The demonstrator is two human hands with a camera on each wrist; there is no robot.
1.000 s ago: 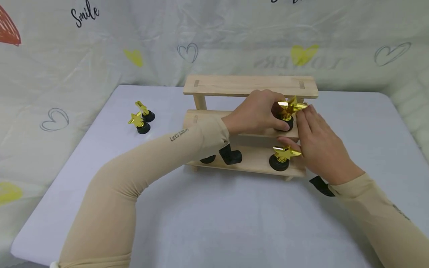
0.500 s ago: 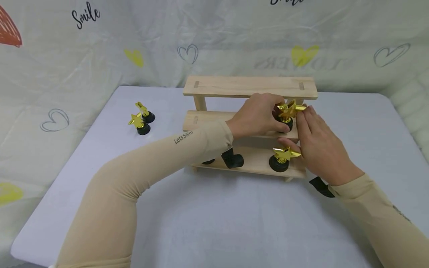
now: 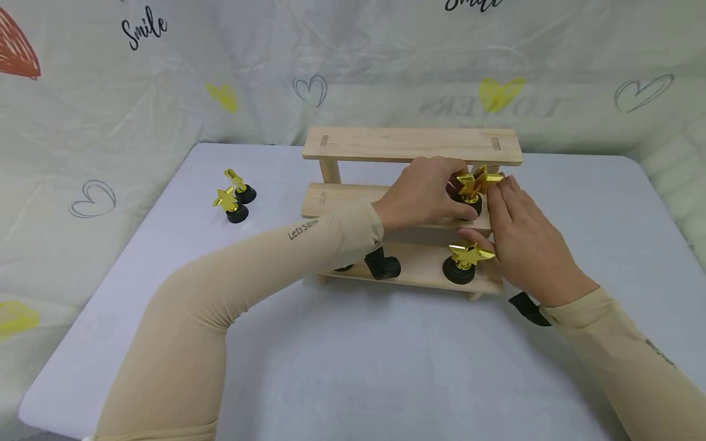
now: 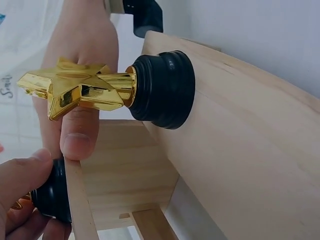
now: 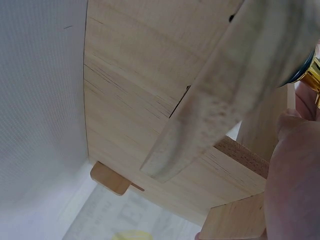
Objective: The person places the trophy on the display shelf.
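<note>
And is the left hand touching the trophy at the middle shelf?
Touching. The left wrist view shows the left hand gripping this trophy by its black base, thumb and fingers against it.

Beige, close-fitting sleeves cover both arms in the head view: the left sleeve (image 3: pixel 195 312) toward eight o'clock, the right sleeve (image 3: pixel 634 361) toward four. Small dark lettering (image 3: pixel 303 229), seemingly "LetsSlim", marks the left one near its gathered cuff; the right one's print (image 3: pixel 659 351) is too small to read. A black fitting (image 3: pixel 382 264) juts from the left cuff at five o'clock, rounded at its end; a flatter black piece (image 3: pixel 529 308) sits at the right cuff's nine o'clock. The left hand (image 3: pixel 423 191) and right hand (image 3: pixel 532 248) are ungloved.
</note>
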